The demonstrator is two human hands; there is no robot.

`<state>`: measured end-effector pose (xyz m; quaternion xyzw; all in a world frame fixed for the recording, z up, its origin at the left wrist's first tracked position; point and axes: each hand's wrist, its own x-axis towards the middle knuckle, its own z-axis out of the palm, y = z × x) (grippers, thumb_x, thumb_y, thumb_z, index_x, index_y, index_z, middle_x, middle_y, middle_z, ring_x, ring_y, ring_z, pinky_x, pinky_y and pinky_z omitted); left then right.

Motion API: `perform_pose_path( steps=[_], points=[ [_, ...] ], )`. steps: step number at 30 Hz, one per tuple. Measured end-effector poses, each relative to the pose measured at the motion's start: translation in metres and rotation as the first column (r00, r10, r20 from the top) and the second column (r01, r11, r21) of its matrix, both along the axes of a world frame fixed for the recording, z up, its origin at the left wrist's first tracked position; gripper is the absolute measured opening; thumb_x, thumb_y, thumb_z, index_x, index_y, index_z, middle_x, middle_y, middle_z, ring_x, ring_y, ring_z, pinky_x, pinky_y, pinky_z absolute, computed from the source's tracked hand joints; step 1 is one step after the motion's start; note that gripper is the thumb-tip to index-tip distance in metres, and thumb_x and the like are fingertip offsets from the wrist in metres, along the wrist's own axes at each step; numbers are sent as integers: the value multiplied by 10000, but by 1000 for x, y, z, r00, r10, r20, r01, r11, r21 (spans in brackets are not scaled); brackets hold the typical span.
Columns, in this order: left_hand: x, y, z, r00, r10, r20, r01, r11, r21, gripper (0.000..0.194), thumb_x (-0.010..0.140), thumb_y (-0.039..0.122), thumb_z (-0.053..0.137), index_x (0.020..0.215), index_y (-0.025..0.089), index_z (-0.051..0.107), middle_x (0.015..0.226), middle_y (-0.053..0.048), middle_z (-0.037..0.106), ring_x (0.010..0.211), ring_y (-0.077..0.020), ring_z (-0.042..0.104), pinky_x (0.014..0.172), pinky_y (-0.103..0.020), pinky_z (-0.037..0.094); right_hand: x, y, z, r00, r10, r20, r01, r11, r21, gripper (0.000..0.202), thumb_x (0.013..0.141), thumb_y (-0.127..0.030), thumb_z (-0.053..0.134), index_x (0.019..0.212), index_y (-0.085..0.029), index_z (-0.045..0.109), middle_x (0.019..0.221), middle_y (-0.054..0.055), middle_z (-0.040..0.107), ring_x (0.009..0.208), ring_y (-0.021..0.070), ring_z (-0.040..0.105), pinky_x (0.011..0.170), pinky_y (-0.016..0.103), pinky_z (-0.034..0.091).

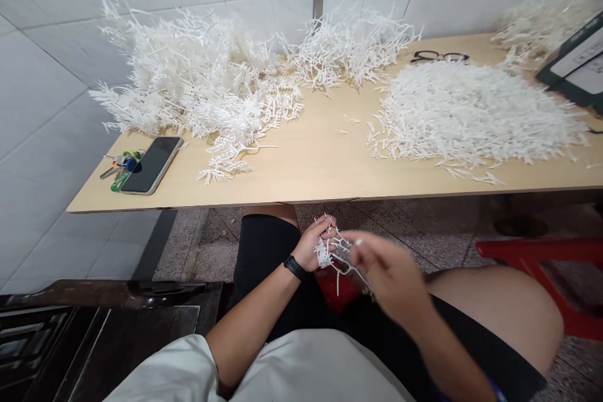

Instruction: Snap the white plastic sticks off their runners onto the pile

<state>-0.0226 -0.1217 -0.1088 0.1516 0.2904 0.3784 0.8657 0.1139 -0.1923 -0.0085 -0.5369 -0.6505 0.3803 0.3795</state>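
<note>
Over my lap, below the table edge, my left hand (316, 244) is closed around a white branched plastic sprue (340, 245). A small bundle of thin white pieces (323, 254) lies in that same palm. The sprue's stems stick out to the right, towards my right hand (389, 267). My right hand is slightly blurred, its fingers bent together beside the sprue. A small white spot shows at its fingertips, but what they pinch cannot be made out.
On the wooden table (311, 163) lie a tangled sprue heap (188, 69), another heap (348, 50) and a mound of small loose white pieces (475, 113). A phone (153, 166), keys (127, 163) and eyeglasses (440, 56) rest there too. A red stool (527, 257) stands right.
</note>
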Motion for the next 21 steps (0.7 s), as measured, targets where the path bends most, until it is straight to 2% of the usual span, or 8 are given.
perform_pose_path(
  steps=[4, 7, 9, 12, 14, 17, 19, 21],
  points=[
    [0, -3, 8, 981, -62, 186, 76, 995, -70, 225, 801, 350, 631, 795, 154, 520, 564, 61, 299, 452, -48, 284, 455, -165, 273, 46, 70, 47, 958, -283, 47, 264, 933, 246, 314, 940, -267, 416, 1174, -204, 617, 760, 26, 615, 636, 120, 514, 636, 255, 447],
    [0, -4, 11, 984, -44, 171, 63, 992, -107, 231, 824, 374, 588, 809, 147, 548, 592, 35, 394, 469, -57, 338, 483, -192, 304, 70, 118, 58, 886, -363, 289, 293, 921, 257, 582, 860, -74, 423, 1434, -147, 362, 1091, 119, 638, 853, 160, 569, 827, 349, 450],
    [1, -4, 12, 992, -15, 125, 30, 993, -117, 258, 829, 402, 571, 843, 145, 573, 639, 7, 469, 517, -77, 415, 520, -213, 339, 76, 131, 57, 785, -405, 468, 277, 906, 320, 751, 770, -1, 449, 1481, -66, 214, 1313, 207, 511, 1114, 252, 516, 962, 439, 388],
    [2, -5, 11, 995, 30, 91, -21, 995, -100, 291, 831, 424, 557, 895, 143, 599, 725, -29, 548, 621, -110, 511, 600, -243, 390, 66, 111, 47, 756, -531, 382, 268, 784, 560, 685, 739, 2, 456, 1411, -80, 355, 1360, 187, 464, 1249, 270, 431, 1022, 430, 365],
    [3, -5, 10, 994, 52, 94, -44, 995, -86, 298, 828, 422, 560, 912, 141, 607, 763, -39, 573, 663, -119, 540, 648, -256, 407, 49, 79, 34, 824, -532, 193, 332, 731, 597, 451, 789, -31, 427, 1203, -163, 550, 1146, 105, 599, 1038, 210, 573, 888, 351, 474],
    [3, -4, 9, 992, 84, 98, -76, 994, -83, 306, 825, 422, 567, 933, 139, 607, 797, -45, 591, 713, -129, 562, 715, -269, 423, 22, 34, 5, 942, -258, 214, 152, 897, 415, 221, 873, -122, 423, 936, -206, 617, 870, 50, 643, 818, 178, 613, 780, 303, 493],
    [3, -3, 8, 991, 95, 97, -87, 992, -86, 313, 831, 429, 562, 945, 141, 603, 812, -47, 596, 728, -132, 567, 742, -274, 430, 9, 16, -17, 960, -56, 273, -12, 970, 243, 172, 896, -193, 455, 972, -214, 608, 922, 61, 638, 870, 192, 606, 806, 308, 482],
    [4, -2, 7, 992, 84, 92, -76, 994, -82, 324, 842, 438, 549, 961, 142, 601, 826, -47, 595, 721, -131, 567, 727, -267, 432, 2, 9, -37, 943, 51, 328, -90, 991, 104, 206, 897, -270, 499, 1078, -224, 586, 1021, 80, 617, 963, 222, 585, 847, 337, 469]
  ],
)
